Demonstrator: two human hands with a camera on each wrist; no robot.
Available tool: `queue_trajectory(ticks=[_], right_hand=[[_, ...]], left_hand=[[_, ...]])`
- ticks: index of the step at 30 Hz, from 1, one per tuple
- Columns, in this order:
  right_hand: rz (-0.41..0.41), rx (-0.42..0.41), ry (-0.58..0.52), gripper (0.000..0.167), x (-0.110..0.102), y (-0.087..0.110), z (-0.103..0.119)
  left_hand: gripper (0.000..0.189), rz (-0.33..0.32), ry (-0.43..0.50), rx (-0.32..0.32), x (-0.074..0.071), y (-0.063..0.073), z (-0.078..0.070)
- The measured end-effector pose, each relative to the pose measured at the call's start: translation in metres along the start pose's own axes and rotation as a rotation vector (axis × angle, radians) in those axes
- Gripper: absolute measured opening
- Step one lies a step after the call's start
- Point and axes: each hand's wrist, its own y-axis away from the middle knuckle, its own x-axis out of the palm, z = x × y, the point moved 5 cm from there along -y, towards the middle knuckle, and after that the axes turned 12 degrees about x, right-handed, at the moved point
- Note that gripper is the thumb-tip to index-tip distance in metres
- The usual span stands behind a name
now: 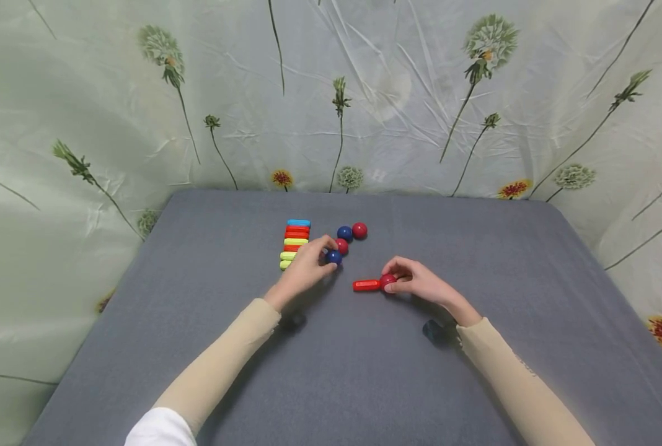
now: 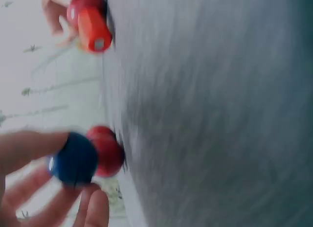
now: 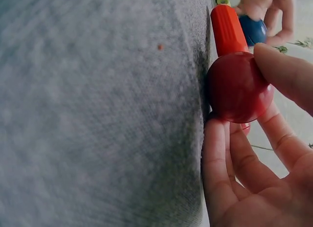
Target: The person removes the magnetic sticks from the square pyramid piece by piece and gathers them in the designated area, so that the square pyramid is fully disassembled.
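Note:
My left hand [image 1: 307,263] pinches a blue ball [image 1: 333,257] between thumb and fingers. Behind that ball is a red ball [image 1: 341,246], partly covered by it in the head view. On the right, my right hand [image 1: 417,282] grips another red ball [image 1: 387,282] with the thumb on one side and fingertips on the other. This ball sits at the right end of a red stick [image 1: 366,285] lying on the table. In the right wrist view the held red ball [image 3: 239,87] meets the end of the red stick [image 3: 228,30].
Left of the balls, several blue, red and yellow sticks [image 1: 296,235] lie in a column, partly behind the left hand. Farther back, a blue ball [image 1: 344,233] and a red ball [image 1: 359,230] lie side by side. A flowered curtain [image 1: 392,93] hangs behind the grey table [image 1: 331,384].

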Motion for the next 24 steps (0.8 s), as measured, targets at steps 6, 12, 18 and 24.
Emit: queue_trajectory(ticks=[6,12,18,24], right_hand=[[-0.003,0.014,-0.004,0.026,0.0,-0.001,0.0],[0.0,0.019,-0.013,0.026,0.001,-0.002,-0.003],[0.0,0.016,-0.013,0.026,0.001,-0.003,-0.003],[-0.006,0.024,-0.011,0.025,0.0,-0.002,-0.001]], left_hand=[[0.024,-0.149,0.029,-0.115,-0.019,-0.019,0.021],[0.022,-0.057,0.013,-0.173,-0.011,-0.035,0.033],[0.024,-0.028,-0.009,-0.19,-0.005,-0.039,0.035],[0.023,-0.042,-0.035,-0.051,-0.004,-0.029,0.011]])
